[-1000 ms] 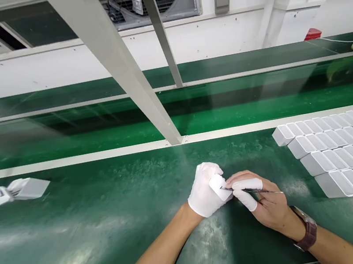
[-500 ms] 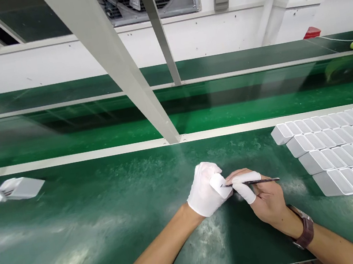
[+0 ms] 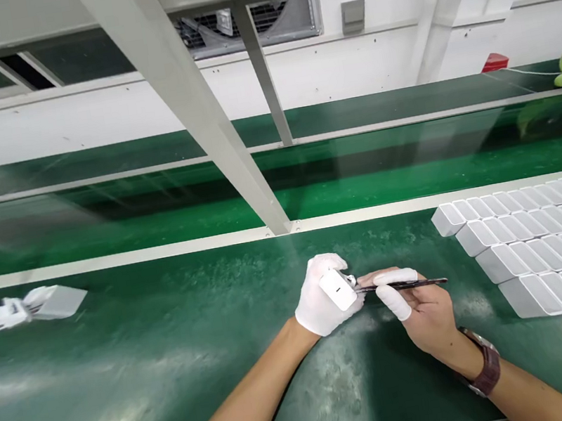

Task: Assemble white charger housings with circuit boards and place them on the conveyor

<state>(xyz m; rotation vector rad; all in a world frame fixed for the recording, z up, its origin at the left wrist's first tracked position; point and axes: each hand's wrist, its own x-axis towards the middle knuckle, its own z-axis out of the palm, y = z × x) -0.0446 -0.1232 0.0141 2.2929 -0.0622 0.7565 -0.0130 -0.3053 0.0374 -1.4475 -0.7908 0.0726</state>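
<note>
My left hand [image 3: 315, 307], in a white glove, is closed around a small white plastic casing [image 3: 338, 289]. A short dark slot or mark shows on the casing's flat face. Beside its upper right edge is a small part, partly white and partly shiny, too small to name. My right hand [image 3: 430, 318] wears white finger cots on the thumb and index finger. It pinches slim dark tweezers [image 3: 423, 282], whose tip is at the casing's right edge. Whether the tip grips anything is hidden.
Several rows of open white plastic casings [image 3: 537, 248] stand on the right of the green bench [image 3: 182, 397]. A white plug-like part with metal prongs [image 3: 9, 312] and an attached casing [image 3: 62, 301] lies at left. A slanted metal post [image 3: 225, 127] rises from the bench's back edge.
My left hand has turned the casing, so its flat, marked face shows more fully and sits further left. The tweezer tip has moved from that face to its right edge.
</note>
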